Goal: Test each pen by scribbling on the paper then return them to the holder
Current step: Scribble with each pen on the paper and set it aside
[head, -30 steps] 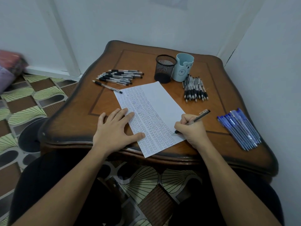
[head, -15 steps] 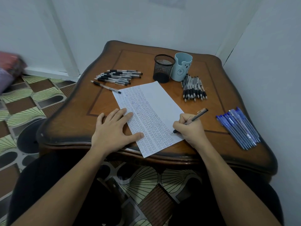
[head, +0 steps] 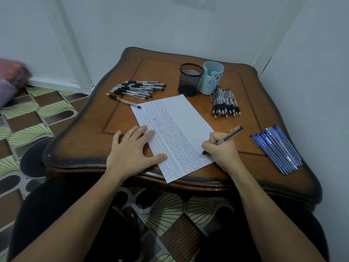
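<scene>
The right hand [head: 221, 151] grips a slim dark pen [head: 232, 134], its tip on the white scribbled paper [head: 181, 114]. The left hand [head: 130, 150] lies flat on the sheet. The black mesh holder [head: 189, 80] stands beyond, toward the far edge of the table [head: 90, 144].

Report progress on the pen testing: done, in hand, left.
Done: scribbles cover most of the paper. In hand: the right hand grips a dark pen, tip on the sheet, while the left hand presses it flat. Left: neither the mesh holder nor the blue cup shows pens; the left pile, middle bundle and blue pens lie on the table.
</scene>
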A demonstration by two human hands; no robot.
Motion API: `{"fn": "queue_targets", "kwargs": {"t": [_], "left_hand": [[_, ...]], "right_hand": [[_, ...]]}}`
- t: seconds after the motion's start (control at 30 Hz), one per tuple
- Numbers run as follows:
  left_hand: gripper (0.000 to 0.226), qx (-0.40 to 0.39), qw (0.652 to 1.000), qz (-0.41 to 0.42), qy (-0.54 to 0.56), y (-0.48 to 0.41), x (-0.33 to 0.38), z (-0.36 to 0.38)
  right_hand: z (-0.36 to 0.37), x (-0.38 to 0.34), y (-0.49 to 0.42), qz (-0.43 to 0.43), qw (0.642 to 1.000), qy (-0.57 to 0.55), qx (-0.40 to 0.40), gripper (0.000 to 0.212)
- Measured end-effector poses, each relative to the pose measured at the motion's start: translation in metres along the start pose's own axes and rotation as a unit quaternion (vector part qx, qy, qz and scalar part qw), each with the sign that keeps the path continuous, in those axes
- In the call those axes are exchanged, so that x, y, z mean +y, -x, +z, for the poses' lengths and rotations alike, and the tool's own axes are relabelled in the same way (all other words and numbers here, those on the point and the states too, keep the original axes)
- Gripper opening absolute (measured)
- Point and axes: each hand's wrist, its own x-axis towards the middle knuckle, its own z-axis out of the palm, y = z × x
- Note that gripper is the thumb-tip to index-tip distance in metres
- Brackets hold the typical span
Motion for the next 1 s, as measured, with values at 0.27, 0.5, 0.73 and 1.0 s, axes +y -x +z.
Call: {"fn": "queue_targets", "kwargs": {"t": [0.27,0.5,0.73,1.0], "left_hand": [[0.099,0.008,1.0,0.002,0.005,-0.0006,-0.0003,0.0021],[0.1,0.002,1.0,0.0,0.004,-0.001,-0.0006,0.0017],[0.1,-0.001,1.0,0.0,0.002,-0.0019,-0.0005,0.0017],[0.102,-0.002,1.0,-0.001,0.007,-0.0015,-0.0003,0.0011]], "right_hand": [[-0.0003,0.0012,0.0,0.006,1.0,-0.009,0.004,0.052],[-0.0016,-0.0002,-0.0004,-0.001,1.0,-0.006,0.015,0.05],[-0.0023,0.0013,-0.0009,-0.004,1.0,0.006,0.006,0.057],[-0.0031,-0.0015,0.0015,0.002,1.0,-0.016,0.026,0.048]]}}
